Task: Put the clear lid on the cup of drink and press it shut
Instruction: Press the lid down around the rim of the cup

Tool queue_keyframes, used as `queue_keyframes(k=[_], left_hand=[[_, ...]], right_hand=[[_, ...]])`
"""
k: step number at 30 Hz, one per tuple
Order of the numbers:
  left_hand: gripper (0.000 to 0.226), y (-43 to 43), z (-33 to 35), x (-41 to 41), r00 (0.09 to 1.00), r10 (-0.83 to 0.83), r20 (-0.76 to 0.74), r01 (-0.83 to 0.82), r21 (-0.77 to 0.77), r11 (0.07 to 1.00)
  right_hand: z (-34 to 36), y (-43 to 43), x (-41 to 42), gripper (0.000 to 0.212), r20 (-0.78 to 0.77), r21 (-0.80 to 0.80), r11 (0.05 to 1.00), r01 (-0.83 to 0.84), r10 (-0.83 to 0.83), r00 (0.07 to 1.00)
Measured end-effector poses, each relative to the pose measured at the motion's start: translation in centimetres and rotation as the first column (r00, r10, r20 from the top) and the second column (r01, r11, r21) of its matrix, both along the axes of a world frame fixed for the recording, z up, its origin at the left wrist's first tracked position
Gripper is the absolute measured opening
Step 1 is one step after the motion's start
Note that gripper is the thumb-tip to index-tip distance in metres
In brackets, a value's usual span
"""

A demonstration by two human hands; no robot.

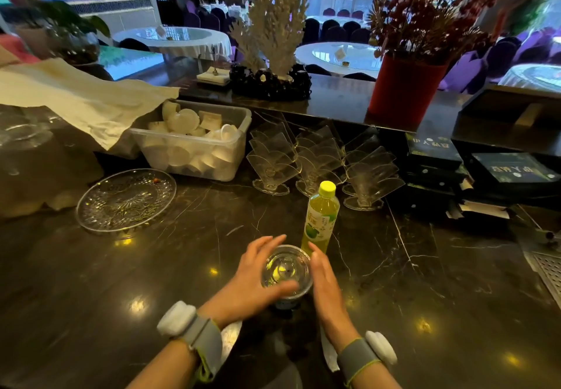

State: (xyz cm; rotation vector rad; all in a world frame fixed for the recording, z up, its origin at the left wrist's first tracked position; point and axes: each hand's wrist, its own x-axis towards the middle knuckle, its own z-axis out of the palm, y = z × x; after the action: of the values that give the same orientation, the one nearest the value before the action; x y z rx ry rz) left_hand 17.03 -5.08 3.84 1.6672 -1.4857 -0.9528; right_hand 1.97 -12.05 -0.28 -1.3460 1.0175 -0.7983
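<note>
A clear plastic cup of pale yellow-green drink (288,297) stands on the dark marble counter in front of me. A clear round lid (287,268) sits on its top. My left hand (255,279) wraps the cup's left side, fingers spread along the far rim and thumb lying over the lid's near edge. My right hand (323,282) lies flat against the cup's right side, fingers straight and together. Whether the lid is seated all round I cannot tell. Both wrists wear grey bands with white pods.
A green-tea bottle (321,215) with a yellow cap stands just behind the cup. A cut-glass plate (126,199) lies at the left, a plastic bin of white cups (194,146) behind it. Clear acrylic stands (318,161) and dark boxes (434,149) line the back right.
</note>
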Motion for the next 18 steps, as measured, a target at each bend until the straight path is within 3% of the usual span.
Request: queue_keyframes(k=[2,5,8,18], left_hand=[[0.092,0.3,-0.3,-0.5,0.955,-0.08,0.286,0.089,-0.018,0.996],[0.082,-0.3,-1.4,-1.4,0.879,-0.047,0.474,0.095,-0.078,0.992],[0.082,-0.5,-2.8,-1.7,0.879,0.013,0.477,0.045,-0.111,0.993],[0.086,-0.6,-3.2,-2.2,0.93,0.119,0.348,-0.037,-0.233,0.972]], right_hand=[[0.1,-0.2,-0.5,0.064,0.007,0.027,0.999,0.033,-0.033,0.999],[0.2,-0.2,-0.8,0.046,0.036,0.027,0.999,0.037,-0.038,0.999],[0.1,0.2,-0.8,0.03,0.02,-0.007,1.0,-0.028,0.028,0.999],[0.3,0.9,0.4,0.03,0.057,-0.041,0.998,0.055,-0.053,0.997]])
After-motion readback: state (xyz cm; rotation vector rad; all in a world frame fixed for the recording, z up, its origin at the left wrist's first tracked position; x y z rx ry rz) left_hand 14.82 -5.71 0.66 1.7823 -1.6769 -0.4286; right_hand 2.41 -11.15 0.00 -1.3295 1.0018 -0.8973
